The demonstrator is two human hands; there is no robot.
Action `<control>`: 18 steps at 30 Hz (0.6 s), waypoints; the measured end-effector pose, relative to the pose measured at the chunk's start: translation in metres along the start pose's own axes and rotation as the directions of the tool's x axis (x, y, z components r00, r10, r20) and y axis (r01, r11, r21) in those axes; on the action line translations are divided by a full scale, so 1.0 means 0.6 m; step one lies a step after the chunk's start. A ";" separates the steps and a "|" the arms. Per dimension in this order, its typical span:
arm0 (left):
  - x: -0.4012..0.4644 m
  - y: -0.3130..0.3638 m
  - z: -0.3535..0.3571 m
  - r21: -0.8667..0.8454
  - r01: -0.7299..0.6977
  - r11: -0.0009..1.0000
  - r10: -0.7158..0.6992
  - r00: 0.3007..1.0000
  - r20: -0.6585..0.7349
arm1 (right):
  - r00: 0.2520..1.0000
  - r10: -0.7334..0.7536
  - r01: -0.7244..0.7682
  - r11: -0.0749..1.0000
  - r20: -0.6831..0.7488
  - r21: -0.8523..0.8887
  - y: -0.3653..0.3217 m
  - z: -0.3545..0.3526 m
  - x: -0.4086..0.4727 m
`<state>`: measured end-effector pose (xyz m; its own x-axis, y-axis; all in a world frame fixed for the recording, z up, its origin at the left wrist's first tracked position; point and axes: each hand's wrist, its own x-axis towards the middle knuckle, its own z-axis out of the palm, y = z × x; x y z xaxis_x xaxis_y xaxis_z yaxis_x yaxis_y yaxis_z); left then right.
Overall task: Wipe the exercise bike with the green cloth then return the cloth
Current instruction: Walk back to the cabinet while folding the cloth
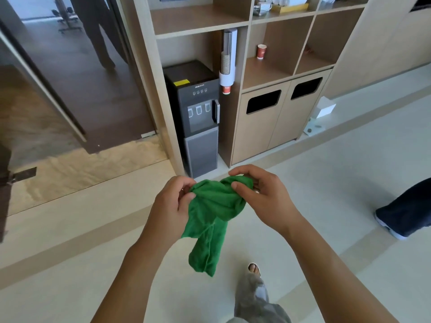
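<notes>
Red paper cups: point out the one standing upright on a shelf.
The red paper cup in the open shelf compartment above the bin doors stands upright alone. The other hangs at the bottom of the wall-mounted cup dispenser.

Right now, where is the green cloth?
In the head view the green cloth hangs at centre, held between the left hand and right hand, before the water dispenser.

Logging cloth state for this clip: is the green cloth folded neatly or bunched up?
Bunched. The green terry cloth is gathered at its top between the left hand and right hand, its lower part hanging loose in uneven folds.
</notes>
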<state>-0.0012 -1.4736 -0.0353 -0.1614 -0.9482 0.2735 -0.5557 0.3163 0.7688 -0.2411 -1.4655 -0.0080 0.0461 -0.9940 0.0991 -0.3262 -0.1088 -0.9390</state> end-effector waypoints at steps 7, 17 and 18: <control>0.150 0.002 0.070 0.077 0.061 0.995 -0.061 0.998 0.000 | 0.986 -0.057 0.056 0.998 0.154 0.015 0.050 -0.088 0.161; 0.351 0.061 0.159 0.082 0.168 0.982 -0.165 0.985 -0.046 | 0.955 -0.150 0.194 0.968 0.256 -0.158 0.109 -0.219 0.360; 0.367 0.061 0.162 0.092 0.178 0.980 -0.173 0.983 -0.059 | 0.956 -0.159 0.202 0.966 0.246 -0.161 0.114 -0.229 0.374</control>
<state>-0.1365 -1.6732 -0.0030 -0.0142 -0.9853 0.1702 -0.6482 0.1387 0.7487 -0.3826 -1.6973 -0.0047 0.3284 -0.9304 0.1630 -0.4577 -0.3077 -0.8342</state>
